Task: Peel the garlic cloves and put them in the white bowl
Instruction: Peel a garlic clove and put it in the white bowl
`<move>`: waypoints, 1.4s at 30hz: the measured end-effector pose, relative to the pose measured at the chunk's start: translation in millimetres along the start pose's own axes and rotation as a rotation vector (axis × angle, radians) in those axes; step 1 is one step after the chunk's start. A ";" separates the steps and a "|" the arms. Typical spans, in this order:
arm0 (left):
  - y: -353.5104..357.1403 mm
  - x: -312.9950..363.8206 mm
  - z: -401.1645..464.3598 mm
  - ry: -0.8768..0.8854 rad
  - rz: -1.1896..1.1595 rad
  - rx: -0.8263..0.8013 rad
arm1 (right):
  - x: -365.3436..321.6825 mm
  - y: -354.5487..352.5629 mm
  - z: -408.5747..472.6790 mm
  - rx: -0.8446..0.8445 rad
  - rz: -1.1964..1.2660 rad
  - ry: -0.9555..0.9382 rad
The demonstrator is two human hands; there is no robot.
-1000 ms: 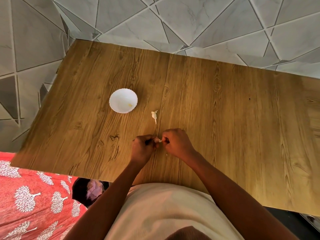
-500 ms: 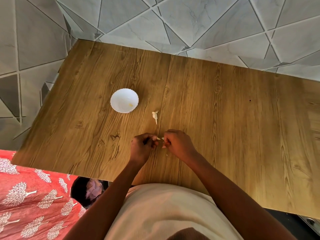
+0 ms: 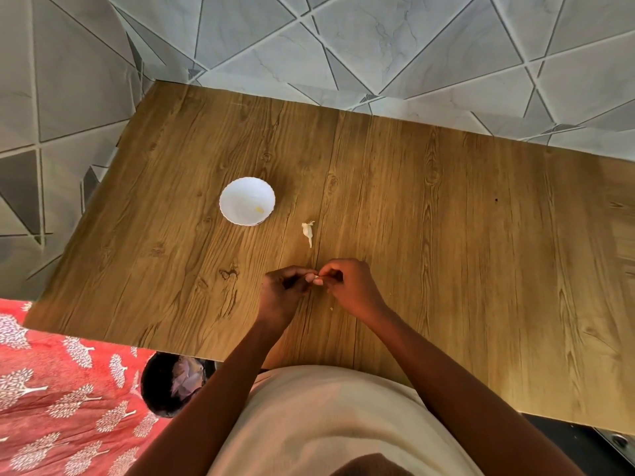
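Both my hands meet low over the wooden table (image 3: 446,252), near its front edge. My left hand (image 3: 280,293) and my right hand (image 3: 350,288) pinch one small garlic clove (image 3: 316,279) between their fingertips; only a pale bit of it shows. A white bowl (image 3: 237,197) with a scalloped rim stands up and to the left of my hands, with a small yellowish piece (image 3: 259,210) inside. A scrap of white garlic skin (image 3: 308,231) lies on the table between the bowl and my hands.
A tiny pale crumb (image 3: 331,308) lies just below my right hand. A tiled wall (image 3: 378,46) rises behind the table. A red patterned cloth (image 3: 51,389) and a dark round bin (image 3: 171,383) sit below the table's front left edge.
My fingertips have shifted slightly on the clove and closed a little tighter together. The bowl and the skin scrap have not moved.
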State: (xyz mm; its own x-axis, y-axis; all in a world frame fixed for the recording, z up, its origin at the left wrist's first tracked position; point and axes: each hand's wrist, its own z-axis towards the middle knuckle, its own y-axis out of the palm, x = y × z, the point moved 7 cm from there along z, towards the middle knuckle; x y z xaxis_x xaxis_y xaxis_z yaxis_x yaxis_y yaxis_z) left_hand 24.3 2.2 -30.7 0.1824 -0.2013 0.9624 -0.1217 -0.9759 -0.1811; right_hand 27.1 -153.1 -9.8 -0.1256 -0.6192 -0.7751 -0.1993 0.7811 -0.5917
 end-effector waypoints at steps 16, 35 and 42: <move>12.4 40.2 -16.2 0.640 0.637 -0.093 | 2.5 0.3 -4.7 -0.073 -0.006 -0.066; -2.6 21.2 -9.7 0.161 0.307 0.023 | 11.8 -1.6 -3.7 -0.008 0.168 0.029; -3.8 12.5 -6.9 0.132 0.269 0.031 | 3.0 1.8 -4.4 -0.041 0.117 -0.062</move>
State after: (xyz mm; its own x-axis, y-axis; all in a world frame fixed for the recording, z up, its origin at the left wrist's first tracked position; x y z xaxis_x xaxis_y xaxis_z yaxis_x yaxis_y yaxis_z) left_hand 20.3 3.9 -16.6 0.0194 -0.4420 0.8968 -0.1182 -0.8917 -0.4369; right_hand 22.1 -153.9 -12.2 -0.0907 -0.5173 -0.8510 -0.2268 0.8428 -0.4881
